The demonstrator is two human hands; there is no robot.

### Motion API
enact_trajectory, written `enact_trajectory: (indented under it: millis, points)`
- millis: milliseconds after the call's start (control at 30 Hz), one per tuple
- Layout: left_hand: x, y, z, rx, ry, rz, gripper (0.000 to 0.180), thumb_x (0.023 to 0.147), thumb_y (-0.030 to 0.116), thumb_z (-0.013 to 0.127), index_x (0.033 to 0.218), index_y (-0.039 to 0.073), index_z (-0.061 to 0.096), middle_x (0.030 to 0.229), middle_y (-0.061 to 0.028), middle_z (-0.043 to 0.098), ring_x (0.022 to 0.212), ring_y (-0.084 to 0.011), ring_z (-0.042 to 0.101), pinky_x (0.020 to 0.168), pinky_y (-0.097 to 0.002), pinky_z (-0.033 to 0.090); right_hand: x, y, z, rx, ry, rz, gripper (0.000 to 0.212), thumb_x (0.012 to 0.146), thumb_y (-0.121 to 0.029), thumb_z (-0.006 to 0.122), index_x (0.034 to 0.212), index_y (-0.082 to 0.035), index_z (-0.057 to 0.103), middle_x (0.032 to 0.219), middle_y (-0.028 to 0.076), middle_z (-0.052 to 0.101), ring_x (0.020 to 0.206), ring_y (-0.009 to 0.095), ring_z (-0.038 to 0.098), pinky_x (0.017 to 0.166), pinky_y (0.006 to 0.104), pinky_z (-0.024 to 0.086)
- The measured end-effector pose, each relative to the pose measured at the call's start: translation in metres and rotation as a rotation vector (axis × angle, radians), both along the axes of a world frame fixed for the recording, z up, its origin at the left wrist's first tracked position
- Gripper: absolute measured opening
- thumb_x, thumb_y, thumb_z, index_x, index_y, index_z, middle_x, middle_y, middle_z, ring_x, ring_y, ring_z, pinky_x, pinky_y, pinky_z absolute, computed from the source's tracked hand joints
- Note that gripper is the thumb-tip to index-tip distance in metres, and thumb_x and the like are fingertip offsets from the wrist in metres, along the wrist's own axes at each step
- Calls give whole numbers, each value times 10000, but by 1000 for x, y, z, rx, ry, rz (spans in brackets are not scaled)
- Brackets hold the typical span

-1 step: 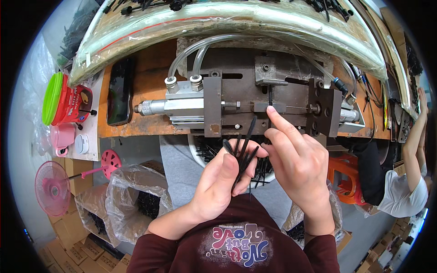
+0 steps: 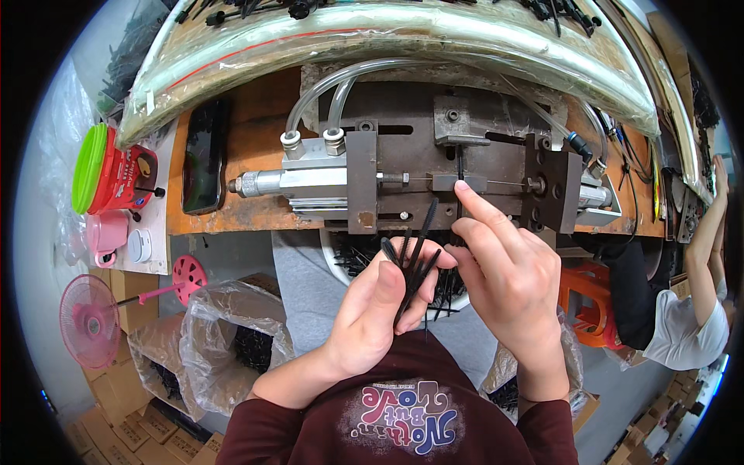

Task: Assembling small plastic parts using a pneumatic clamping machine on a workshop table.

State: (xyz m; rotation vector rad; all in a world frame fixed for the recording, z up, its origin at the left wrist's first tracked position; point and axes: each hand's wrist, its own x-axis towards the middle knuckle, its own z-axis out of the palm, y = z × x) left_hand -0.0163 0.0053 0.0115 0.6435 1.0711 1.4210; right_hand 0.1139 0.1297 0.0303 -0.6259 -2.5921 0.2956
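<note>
Several thin black mascara wands (image 2: 418, 260) with bristled tips are bunched in my left hand (image 2: 372, 306), its fingers closed round them. My right hand (image 2: 508, 275) is at the metal fixture, its index fingertip pressing on a slim black rod (image 2: 460, 164) that lies across a small grey block (image 2: 442, 183). The rod runs from under an upper metal bracket (image 2: 459, 116) down toward my right thumb and curled fingers, which close about its lower end; that end is mostly hidden. Thin pins reach the block from both sides.
Air cylinders (image 2: 314, 182) with clear hoses (image 2: 341, 74) flank the fixture. A phone (image 2: 204, 155), red tub (image 2: 128, 177) and pink cup (image 2: 107, 231) sit left. Below are a pink fan (image 2: 90, 320) and plastic-lined bins (image 2: 232, 310). At right, another person (image 2: 690, 325) is near an orange stool (image 2: 581, 302).
</note>
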Motion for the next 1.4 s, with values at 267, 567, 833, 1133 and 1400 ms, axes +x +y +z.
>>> enact_trajectory:
  millis: [267, 567, 833, 1133, 1400]
  points:
    - [-4, 3, 0, 12, 52, -18, 807, 978, 681, 210, 1255, -24, 487, 923, -29, 533, 650, -41, 438, 582, -180, 339, 2, -30, 23, -284, 317, 128, 347, 621, -105, 847, 934, -43, 711, 927, 58, 642, 694, 189, 618, 573, 288, 500]
    - [0, 2, -2, -12, 109, -31, 759, 990, 643, 248, 1269, -26, 475, 1047, -56, 546, 866, -116, 541, 784, -249, 431, 9, -33, 10, -368, 363, 172, 369, 619, 5, 814, 973, -7, 710, 979, 111, 642, 803, 256, 648, 680, 339, 547]
    - [-5, 10, 11, -60, -319, 82, 294, 990, 242, 594, 1125, -14, 543, 598, 51, 409, 478, -30, 357, 462, -201, 265, 39, -45, -4, -579, 430, 272, 346, 661, -1, 826, 991, -6, 726, 1142, 194, 676, 954, 317, 706, 785, 369, 596]
    - [-3, 4, 10, 40, -415, 240, 142, 955, 133, 652, 1012, 3, 651, 619, 66, 490, 480, 1, 349, 437, -204, 227, 47, -51, -7, -674, 479, 338, 194, 713, -62, 821, 845, -7, 691, 1102, 197, 674, 886, 328, 726, 732, 365, 611]
    - [-5, 4, 13, 36, -370, 149, 199, 975, 143, 605, 931, -51, 601, 795, -17, 471, 457, -26, 340, 439, -218, 244, 49, -55, -5, -701, 468, 326, 257, 668, -30, 818, 903, -10, 717, 1147, 189, 683, 973, 329, 709, 838, 418, 601]
